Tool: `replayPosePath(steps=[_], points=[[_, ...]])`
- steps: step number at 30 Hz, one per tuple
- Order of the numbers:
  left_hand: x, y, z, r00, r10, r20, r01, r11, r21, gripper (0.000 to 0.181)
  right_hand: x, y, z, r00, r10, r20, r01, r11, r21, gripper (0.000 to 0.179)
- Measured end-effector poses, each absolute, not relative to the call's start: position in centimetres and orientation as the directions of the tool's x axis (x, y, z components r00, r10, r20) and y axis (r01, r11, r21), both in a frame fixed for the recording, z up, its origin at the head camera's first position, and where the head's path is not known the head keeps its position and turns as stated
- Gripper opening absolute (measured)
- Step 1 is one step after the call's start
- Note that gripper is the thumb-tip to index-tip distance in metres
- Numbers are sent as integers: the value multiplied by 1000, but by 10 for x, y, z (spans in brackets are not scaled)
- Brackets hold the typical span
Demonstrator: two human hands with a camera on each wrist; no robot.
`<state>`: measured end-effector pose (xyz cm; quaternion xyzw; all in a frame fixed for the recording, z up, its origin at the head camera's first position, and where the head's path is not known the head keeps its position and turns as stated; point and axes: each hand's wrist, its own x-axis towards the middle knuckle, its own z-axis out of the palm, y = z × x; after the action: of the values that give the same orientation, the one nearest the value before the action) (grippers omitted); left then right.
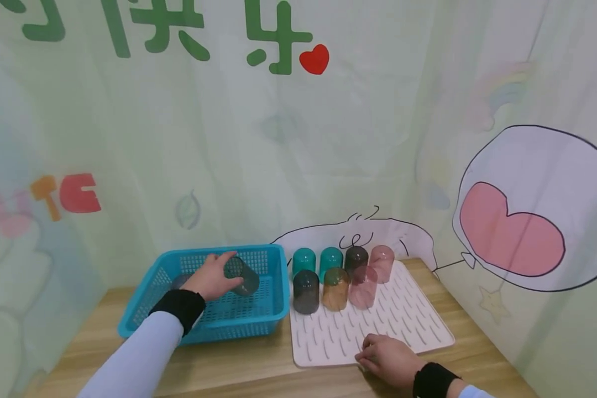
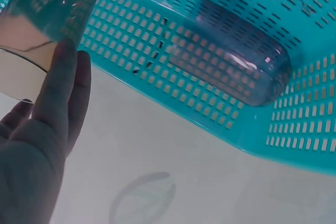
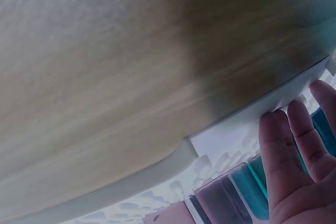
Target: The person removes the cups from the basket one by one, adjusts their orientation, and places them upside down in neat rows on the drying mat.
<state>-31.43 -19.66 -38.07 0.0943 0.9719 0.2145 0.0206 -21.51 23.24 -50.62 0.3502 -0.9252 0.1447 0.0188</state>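
My left hand (image 1: 213,281) is over the blue plastic basket (image 1: 229,331), its thumb and fingers gripping a dark translucent cup (image 1: 247,278) by its side. The left wrist view shows the cup (image 2: 52,11) tilted, with fingers along its wall. A second, purplish cup (image 2: 231,56) lies on its side in the basket, mostly hidden behind my hand in the head view. My right hand (image 1: 390,359) rests at the front edge of the white ridged mat (image 1: 403,326), its fingers loosely curled and holding nothing.
Several upside-down cups stand in two rows on the mat's back part: two teal cups (image 1: 304,261), a dark one (image 1: 356,257) and a pink one behind; a grey cup (image 1: 305,293), an amber cup (image 1: 335,290) and a pink cup (image 1: 363,288) in front. A printed curtain (image 1: 353,138) hangs behind the wooden table (image 1: 239,365).
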Motion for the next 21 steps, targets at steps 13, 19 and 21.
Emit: replayPosePath(steps=[13,19,21], points=[[-283,-192,-374,-964,250,94,258,781,568,75,-214,230,-499,-765,-639,82,-630,716,-300,17],[-271,-188,-379,-963,256,88,250,718,650,75,-212,227,-495,-780,-623,52,-603,728,-326,16],[-268,-187,-382,-964,251,86,243,701,671,76,-212,227,-494,-781,-623,45,-600,727,-335,16]])
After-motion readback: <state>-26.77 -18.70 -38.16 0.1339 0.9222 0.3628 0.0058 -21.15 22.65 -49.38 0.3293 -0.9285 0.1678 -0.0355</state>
